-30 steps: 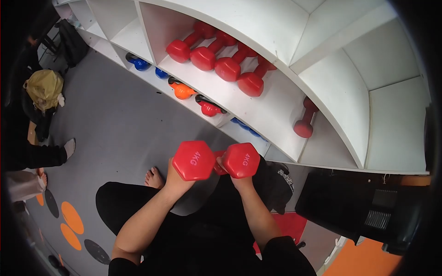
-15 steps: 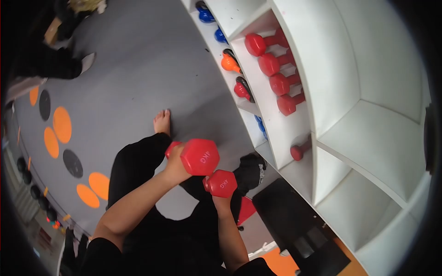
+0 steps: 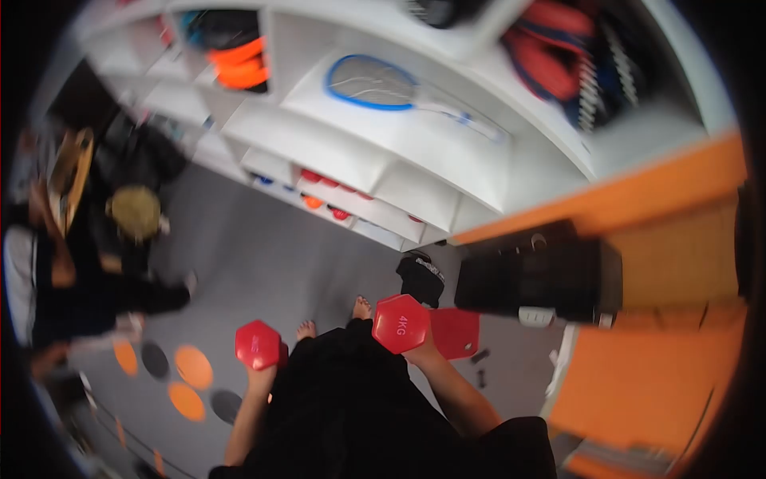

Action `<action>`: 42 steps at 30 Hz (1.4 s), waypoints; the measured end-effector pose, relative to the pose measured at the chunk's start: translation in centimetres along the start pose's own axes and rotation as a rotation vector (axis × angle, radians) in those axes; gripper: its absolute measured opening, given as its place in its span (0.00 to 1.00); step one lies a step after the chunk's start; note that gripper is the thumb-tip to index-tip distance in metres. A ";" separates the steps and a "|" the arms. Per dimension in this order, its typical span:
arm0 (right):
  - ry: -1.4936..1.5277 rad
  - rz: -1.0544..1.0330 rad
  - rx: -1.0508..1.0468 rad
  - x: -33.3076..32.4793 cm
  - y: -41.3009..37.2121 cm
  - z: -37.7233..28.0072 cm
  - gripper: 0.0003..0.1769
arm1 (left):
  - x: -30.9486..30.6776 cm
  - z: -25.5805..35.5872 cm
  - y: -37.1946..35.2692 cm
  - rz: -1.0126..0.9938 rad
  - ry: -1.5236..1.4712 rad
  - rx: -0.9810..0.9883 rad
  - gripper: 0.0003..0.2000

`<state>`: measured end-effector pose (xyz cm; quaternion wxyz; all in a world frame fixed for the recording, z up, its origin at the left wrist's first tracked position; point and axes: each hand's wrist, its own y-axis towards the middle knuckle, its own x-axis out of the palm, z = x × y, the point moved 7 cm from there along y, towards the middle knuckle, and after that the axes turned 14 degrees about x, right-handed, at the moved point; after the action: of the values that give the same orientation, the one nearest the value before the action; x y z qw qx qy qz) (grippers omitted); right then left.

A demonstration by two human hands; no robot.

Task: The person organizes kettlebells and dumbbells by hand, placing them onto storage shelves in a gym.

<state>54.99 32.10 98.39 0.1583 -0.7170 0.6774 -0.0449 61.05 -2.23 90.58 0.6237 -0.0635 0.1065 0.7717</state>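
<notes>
My left hand (image 3: pixel 262 377) is closed round a red hexagonal dumbbell (image 3: pixel 258 345) at the left of my legs. On the right side, my right hand (image 3: pixel 423 351) grips another red dumbbell (image 3: pixel 400 323), whose end face reads 4KG. The dumbbell heads hide most of the fingers of both hands. The two weights are apart, one on each side of my black clothing, with my bare feet (image 3: pixel 362 307) on the grey floor between them.
White shelves (image 3: pixel 319 128) hold a blue-rimmed racket (image 3: pixel 371 82), kettlebells and red dumbbells. A black bag (image 3: pixel 421 279), a black case (image 3: pixel 535 275) and a red mat (image 3: pixel 456 334) lie right. Another person (image 3: pixel 72 271) is at the left beside a guitar (image 3: pixel 72 180).
The view has lifted and turned, showing more of the shelves and the other person. My hands, close together before, are now wide apart, each still with its dumbbell.
</notes>
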 end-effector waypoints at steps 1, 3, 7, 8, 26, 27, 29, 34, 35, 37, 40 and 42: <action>0.068 0.061 -0.006 -0.9 -2.2 -1.3 0.20 | -1.1 -0.7 -0.8 -0.013 0.048 0.036 0.04; 0.006 0.151 -0.087 -2.7 -5.3 -2.9 0.20 | -1.3 0.0 0.5 -0.112 0.059 0.014 0.07; 0.339 0.239 -0.212 -2.7 -13.6 -1.2 0.17 | -2.4 -1.0 1.9 -0.208 0.076 0.083 0.12; 0.374 0.339 -0.186 -2.6 -16.4 -3.0 0.17 | -1.9 0.4 2.4 -0.263 0.063 0.111 0.12; 0.478 1.333 0.023 -14.5 -50.8 11.4 0.14 | 41.3 23.1 -21.5 -1.281 -0.316 0.643 0.13; 0.433 1.394 0.050 -15.4 -53.0 11.8 0.13 | 43.7 25.0 -25.0 -1.371 -0.330 0.812 0.13; 0.434 1.510 0.114 -16.5 -57.4 13.3 0.11 | 47.5 25.7 -30.8 -1.489 -0.376 1.040 0.15; 0.446 1.658 0.330 -19.3 -66.4 19.2 0.10 | 56.2 23.6 -40.8 -1.699 -0.342 0.858 0.18; 0.389 1.748 0.346 -20.4 -67.9 19.7 0.09 | 57.6 23.9 -42.4 -1.752 -0.359 0.903 0.18; 0.379 1.848 0.316 -22.7 -70.3 21.7 0.08 | 60.5 24.0 -45.0 -1.874 -0.322 0.820 0.18; 0.644 1.889 0.346 -27.5 -72.0 24.3 0.07 | 67.1 25.0 -49.0 -1.887 -0.344 0.929 0.23; 0.503 1.911 0.440 -30.5 -72.5 28.2 0.09 | 72.2 22.8 -50.3 -1.979 -0.238 0.674 0.22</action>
<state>129.90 69.22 97.17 0.1092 0.2010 0.9580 -0.1730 95.52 81.85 91.69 0.9677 0.1310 0.1543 -0.1500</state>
